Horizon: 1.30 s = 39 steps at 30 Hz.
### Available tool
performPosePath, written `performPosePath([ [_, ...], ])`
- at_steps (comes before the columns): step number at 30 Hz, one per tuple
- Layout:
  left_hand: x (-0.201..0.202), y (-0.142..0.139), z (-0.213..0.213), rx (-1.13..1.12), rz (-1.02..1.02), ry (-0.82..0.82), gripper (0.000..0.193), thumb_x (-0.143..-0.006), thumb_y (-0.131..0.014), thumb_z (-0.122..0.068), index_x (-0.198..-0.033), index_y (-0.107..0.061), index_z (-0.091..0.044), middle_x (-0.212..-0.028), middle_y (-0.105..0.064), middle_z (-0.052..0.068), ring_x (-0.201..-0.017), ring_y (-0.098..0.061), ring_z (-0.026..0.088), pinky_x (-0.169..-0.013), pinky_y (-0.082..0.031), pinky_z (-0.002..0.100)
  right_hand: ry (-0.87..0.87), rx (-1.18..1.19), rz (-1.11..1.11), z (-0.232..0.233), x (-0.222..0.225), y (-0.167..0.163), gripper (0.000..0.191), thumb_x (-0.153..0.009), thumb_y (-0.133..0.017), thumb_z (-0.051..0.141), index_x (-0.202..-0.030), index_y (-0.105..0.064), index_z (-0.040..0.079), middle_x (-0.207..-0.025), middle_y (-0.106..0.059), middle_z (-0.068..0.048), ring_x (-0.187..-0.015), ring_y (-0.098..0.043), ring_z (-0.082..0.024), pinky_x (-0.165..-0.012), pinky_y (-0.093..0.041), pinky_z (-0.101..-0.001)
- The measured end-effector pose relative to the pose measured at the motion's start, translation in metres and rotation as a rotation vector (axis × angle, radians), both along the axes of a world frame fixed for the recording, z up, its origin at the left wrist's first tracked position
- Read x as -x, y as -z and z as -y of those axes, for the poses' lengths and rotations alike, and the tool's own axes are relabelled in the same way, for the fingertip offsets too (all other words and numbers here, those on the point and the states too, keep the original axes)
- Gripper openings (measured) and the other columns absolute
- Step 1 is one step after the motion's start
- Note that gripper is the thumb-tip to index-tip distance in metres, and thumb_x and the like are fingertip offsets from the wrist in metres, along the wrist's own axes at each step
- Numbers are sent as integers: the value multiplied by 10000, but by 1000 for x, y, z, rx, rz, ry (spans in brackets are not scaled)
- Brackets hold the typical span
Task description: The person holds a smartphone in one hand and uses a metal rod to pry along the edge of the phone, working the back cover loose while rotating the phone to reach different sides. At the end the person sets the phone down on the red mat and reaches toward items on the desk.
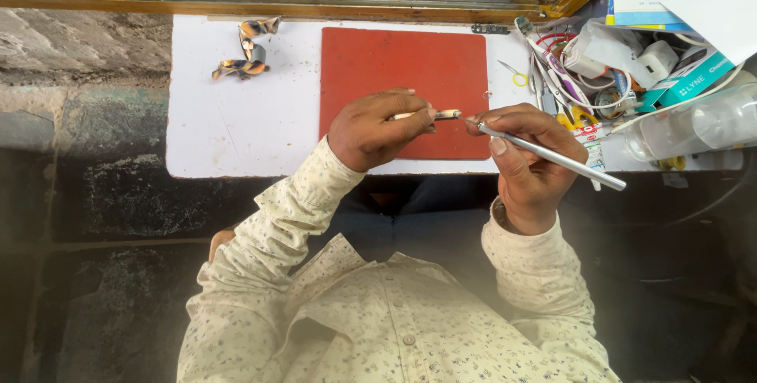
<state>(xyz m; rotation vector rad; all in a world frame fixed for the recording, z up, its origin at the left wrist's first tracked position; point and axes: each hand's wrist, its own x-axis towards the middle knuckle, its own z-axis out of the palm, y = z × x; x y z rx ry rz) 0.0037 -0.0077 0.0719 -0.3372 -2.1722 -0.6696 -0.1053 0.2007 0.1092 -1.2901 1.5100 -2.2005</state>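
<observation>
My left hand (377,128) pinches a small thin pale part (441,115) that sticks out to the right of my fingers. A long slim silver tool (552,156) is gripped in my right hand (524,164), with its tip pointed left and touching or almost touching the end of the small part. Both hands hover over the near edge of a red mat (404,67) that lies on a white tabletop (236,119).
A crumpled shiny wrapper (248,50) lies at the table's back left. To the right is a heap of cables, scissors (516,75), boxes and a clear plastic container (694,124). A wooden-framed glass case (300,6) with parts runs along the back. Dark floor lies left.
</observation>
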Motion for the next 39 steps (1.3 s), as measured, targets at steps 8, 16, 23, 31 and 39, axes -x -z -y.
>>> performPosePath([
  [8, -1, 6, -15, -357, 76, 71, 326, -880, -849, -83, -1133, -645, -58, -1050, -746, 79, -942, -759, 237, -792, -631, 335, -3, -216, -339, -6, 8, -31, 121, -943, -670, -34, -1064, -666, -40, -1056, -714, -199, -987, -740, -253, -865, -596, -293],
  [16, -7, 13, -24, -588, 116, 217, 296, -913, -805, -6, -1171, -675, -70, -1128, -749, 85, -1070, -754, 237, -895, -638, 337, -47, -359, -445, -2, 6, -48, 165, -897, -705, -72, -1056, -705, -29, -1032, -731, -180, -901, -748, -205, -782, -600, -262],
  [23, -5, 18, -26, -604, 116, 202, 302, -913, -806, -16, -1180, -681, -81, -1160, -754, 73, -1135, -745, 237, -1085, -566, 411, -28, -384, -558, 3, 7, -55, 157, -897, -714, -42, -1054, -705, -38, -1050, -749, -167, -893, -767, -213, -792, -612, -263],
  [31, -5, 21, -27, -681, 133, 279, 288, -938, -779, -3, -1199, -679, -74, -1180, -750, 76, -1161, -743, 239, -1102, -584, 399, -35, -369, -624, 8, 5, -57, 104, -950, -709, -28, -1052, -702, -50, -1020, -758, -169, -908, -784, -238, -796, -633, -282],
  [39, -3, 22, -27, -655, 129, 267, 293, -929, -789, -13, -1195, -683, -76, -1184, -749, 75, -1152, -746, 235, -1108, -583, 406, -62, -355, -686, 14, 9, -59, 96, -948, -722, -24, -1039, -707, -47, -1003, -758, -165, -911, -782, -239, -754, -635, -273],
])
